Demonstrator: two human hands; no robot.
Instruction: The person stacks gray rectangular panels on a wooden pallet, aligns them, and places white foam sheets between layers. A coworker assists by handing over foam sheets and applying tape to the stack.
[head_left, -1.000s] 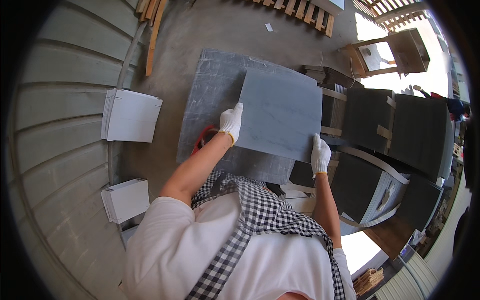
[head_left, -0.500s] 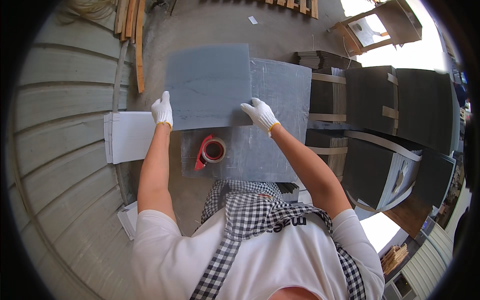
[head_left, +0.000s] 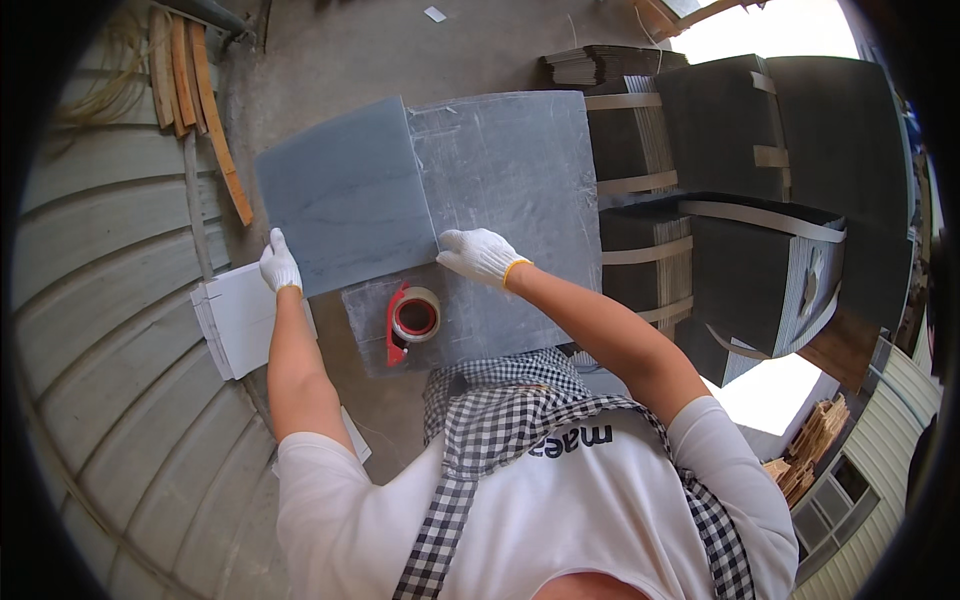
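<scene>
A flat, smooth blue-grey rectangular panel [head_left: 350, 200] spans between my two white-gloved hands, over the left part of a scuffed grey work surface [head_left: 520, 190], and it sticks out past that surface's left side. My left hand [head_left: 281, 262] grips the panel's near left corner, thumb on top and fingers hidden beneath. At the near right corner my right hand [head_left: 478, 257] is closed on the edge, its fingertips partly hidden. A red tape dispenser with a roll of tape [head_left: 414, 314] lies on the work surface just nearer to me than the panel.
On the right stand strapped stacks of dark panels [head_left: 725, 140], close to the work surface. White boards [head_left: 240, 320] lean at the left beside a ribbed wall [head_left: 120, 230]. Wooden strips [head_left: 215, 110] stand at the far left. A folded dark stack [head_left: 610, 65] lies behind.
The panel has shifted left across the work surface with both hands, overhanging its left side more and turning slightly. My view has also turned and moved. The tape dispenser stays on the surface.
</scene>
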